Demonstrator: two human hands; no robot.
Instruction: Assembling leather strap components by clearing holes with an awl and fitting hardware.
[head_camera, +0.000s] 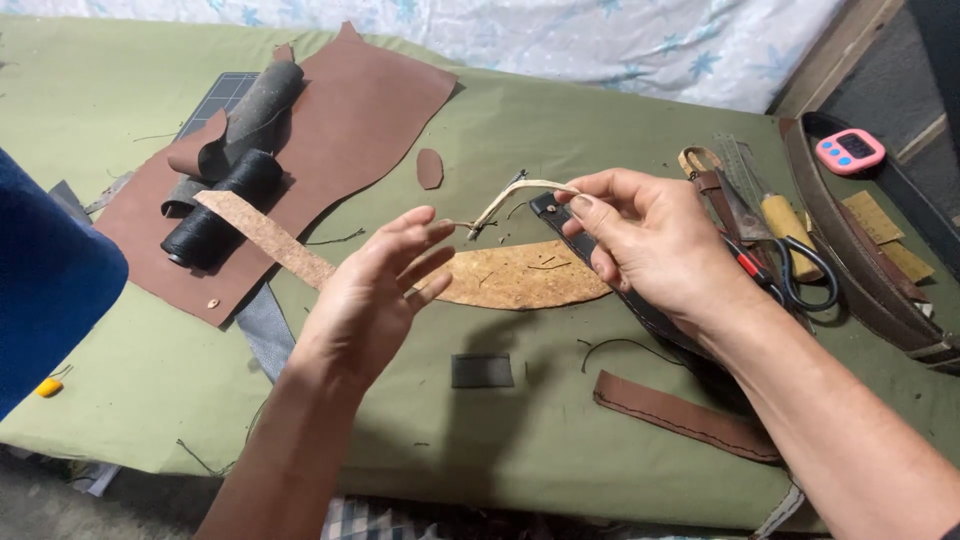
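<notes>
My right hand (640, 235) pinches a thin pale cork strip (515, 196) between thumb and forefinger, holding it above the table. The strip's free end hangs toward my left hand (375, 290), which is held up with fingers spread, its fingertips close to that end; nothing is gripped in it. Below both hands lies a curved tan cork piece (520, 275) on the green cloth (140, 350). A black strap (570, 235) lies under my right hand.
A brown leather sheet (370, 110) lies at the back left with a black thread spool (215, 210) and a dark roll (262, 100). Scissors (800, 270), a pink timer (850, 150), belts and a ruler sit at the right. A stitched brown strip (685, 415) and a small black patch (482, 370) lie near the front.
</notes>
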